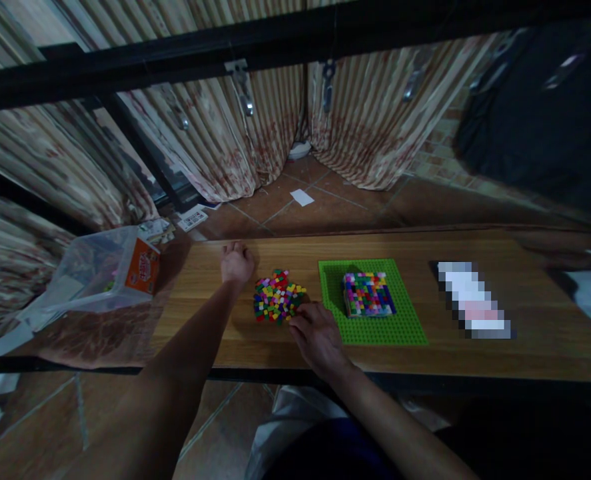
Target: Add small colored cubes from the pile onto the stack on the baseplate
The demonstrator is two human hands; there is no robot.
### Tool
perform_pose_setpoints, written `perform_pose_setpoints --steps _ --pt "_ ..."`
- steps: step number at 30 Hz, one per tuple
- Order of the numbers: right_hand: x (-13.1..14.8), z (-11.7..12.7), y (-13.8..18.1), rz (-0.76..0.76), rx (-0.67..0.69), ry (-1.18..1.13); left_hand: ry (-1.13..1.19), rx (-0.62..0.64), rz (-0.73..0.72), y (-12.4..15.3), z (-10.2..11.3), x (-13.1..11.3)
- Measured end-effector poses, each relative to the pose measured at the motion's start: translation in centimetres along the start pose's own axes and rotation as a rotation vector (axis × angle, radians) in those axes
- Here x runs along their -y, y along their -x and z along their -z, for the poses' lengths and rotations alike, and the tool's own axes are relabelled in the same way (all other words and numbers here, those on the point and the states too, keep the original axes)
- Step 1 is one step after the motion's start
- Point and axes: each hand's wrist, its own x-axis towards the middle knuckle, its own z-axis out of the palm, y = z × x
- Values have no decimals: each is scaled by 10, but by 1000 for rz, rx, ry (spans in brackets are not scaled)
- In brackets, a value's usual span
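A heap of small coloured bricks point(278, 295) lies on the wooden table point(475, 360). My left hand point(236, 263) rests on the table just left of and behind the heap, fingers curled into a loose fist. My right hand point(315, 333) lies at the heap's near right edge, its fingertips bent down onto the bricks; what they pinch is hidden. To the right sits a green baseplate point(405, 327) bearing a square block of many-coloured bricks point(368, 293).
A clear plastic tub with an orange label point(110, 267) lies tilted off the table's left end. A flat pixelated object point(472, 300) lies right of the baseplate. Black frame bars point(275, 43) cross overhead; curtains hang behind.
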Motion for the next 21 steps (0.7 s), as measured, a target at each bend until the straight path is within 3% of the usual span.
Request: perform_pose_setpoints --steps 5,11,21 --pt "-8 10 7 15 -24 -46 -21 -1 -13 0 -2 1" --pt "-7 21 11 -73 -67 30 -20 -17 1 0 -3 2" --pt "13 5 -9 -150 -24 250 -32 -20 13 1 -1 1"
